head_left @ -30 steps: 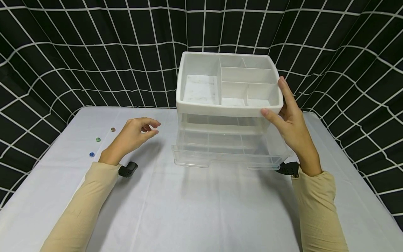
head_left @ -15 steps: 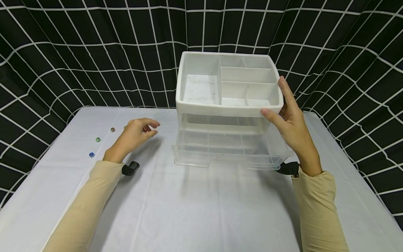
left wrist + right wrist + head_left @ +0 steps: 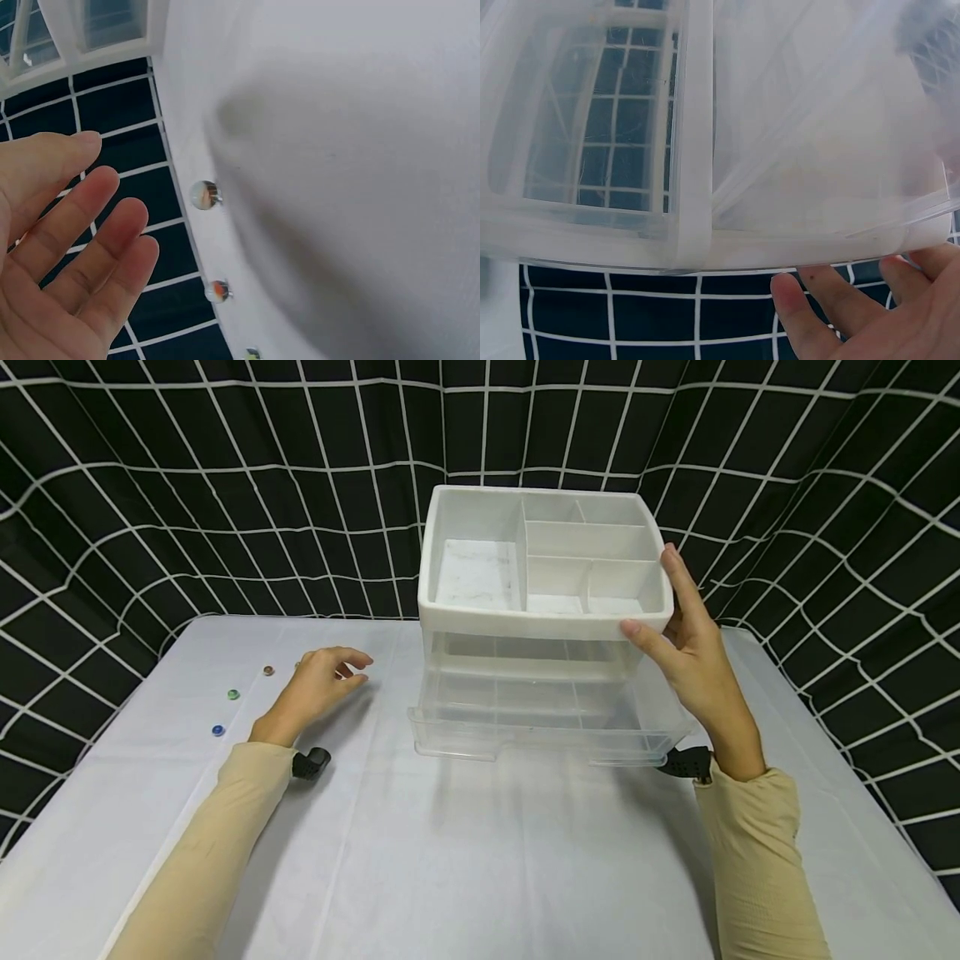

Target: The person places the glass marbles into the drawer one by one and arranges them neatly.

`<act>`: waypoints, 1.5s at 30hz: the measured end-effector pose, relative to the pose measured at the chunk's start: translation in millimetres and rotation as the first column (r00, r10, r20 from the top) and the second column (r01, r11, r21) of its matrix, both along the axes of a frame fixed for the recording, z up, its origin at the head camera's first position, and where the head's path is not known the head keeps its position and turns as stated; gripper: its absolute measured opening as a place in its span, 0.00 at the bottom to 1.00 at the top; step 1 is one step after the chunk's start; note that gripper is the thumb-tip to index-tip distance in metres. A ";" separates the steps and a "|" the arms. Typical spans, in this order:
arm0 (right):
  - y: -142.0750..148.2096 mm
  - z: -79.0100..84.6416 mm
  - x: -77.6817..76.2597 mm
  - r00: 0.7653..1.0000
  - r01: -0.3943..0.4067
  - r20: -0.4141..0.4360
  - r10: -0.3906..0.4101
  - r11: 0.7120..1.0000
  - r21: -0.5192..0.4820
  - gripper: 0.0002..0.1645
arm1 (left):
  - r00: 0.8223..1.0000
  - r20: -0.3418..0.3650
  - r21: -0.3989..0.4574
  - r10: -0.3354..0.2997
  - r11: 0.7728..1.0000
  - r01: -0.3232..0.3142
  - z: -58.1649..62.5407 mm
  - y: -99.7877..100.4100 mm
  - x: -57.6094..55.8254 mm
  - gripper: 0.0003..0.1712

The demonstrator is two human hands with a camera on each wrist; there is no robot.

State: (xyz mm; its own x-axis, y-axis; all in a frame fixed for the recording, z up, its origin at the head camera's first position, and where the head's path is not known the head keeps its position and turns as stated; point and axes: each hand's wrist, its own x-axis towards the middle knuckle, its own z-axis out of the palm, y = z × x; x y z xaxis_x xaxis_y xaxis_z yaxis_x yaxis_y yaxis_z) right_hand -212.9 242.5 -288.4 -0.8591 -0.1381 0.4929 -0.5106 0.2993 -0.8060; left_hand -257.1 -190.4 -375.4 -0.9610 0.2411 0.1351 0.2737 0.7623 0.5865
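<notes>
My left hand [image 3: 313,687] is held over the white cloth, fingers relaxed and a little bent, with nothing between them; the left wrist view shows its open palm. Close by on the cloth lie small glass marbles: a brown one [image 3: 268,670], a green one [image 3: 233,694] and a blue one [image 3: 217,731]. A clear marble [image 3: 203,195] is mostly hidden by the hand in the head view. My right hand [image 3: 693,656] grips the right front corner of a white drawer organizer [image 3: 547,625], thumb on its front rim and fingers along its side. Its clear lower drawer [image 3: 551,739] is pulled out.
The organizer's top tray has several compartments [image 3: 480,572] of different sizes. White cloth [image 3: 480,868] covers the table. A black curtain with a white grid [image 3: 300,502] hangs behind and along both sides.
My left hand has drawn slightly left and toward me, its wrist shifting right. Part of a marble now shows behind its knuckles. The right hand and organizer stay in place.
</notes>
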 end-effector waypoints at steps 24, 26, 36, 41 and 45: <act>0.0 1.7 0.5 0.998 0.057 -0.012 -0.056 0.994 0.090 0.49 | 0.995 0.041 -0.038 0.094 0.995 -0.092 -22.8 -5.5 -12.1 0.18; 0.0 1.8 0.6 0.998 0.060 -0.011 -0.059 0.994 0.093 0.49 | 0.993 0.056 -0.048 0.105 0.994 -0.102 -22.8 -5.0 -12.0 0.18; -0.1 1.2 0.6 0.998 0.059 -0.010 -0.058 0.994 0.089 0.49 | 0.990 0.092 -0.082 0.106 0.992 -0.098 -22.1 -5.1 -11.9 0.19; -0.5 1.6 1.3 0.998 0.065 -0.011 -0.065 0.993 0.102 0.49 | 0.990 0.108 -0.089 0.096 0.992 -0.087 -22.9 -6.4 -12.8 0.19; -0.5 1.9 1.8 0.997 0.073 -0.009 -0.072 0.991 0.115 0.50 | 0.990 0.110 -0.098 0.086 0.992 -0.075 -22.8 -6.2 -13.1 0.18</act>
State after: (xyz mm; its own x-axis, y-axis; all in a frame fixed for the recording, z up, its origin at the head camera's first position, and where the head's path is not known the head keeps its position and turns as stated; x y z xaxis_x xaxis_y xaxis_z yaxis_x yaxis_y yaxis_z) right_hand -211.1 241.9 -286.5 -0.8665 -0.1315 0.4816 -0.4881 0.4260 -0.7618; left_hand -270.2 -196.6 -398.1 -0.9857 0.1684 0.0039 0.1443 0.8320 0.5356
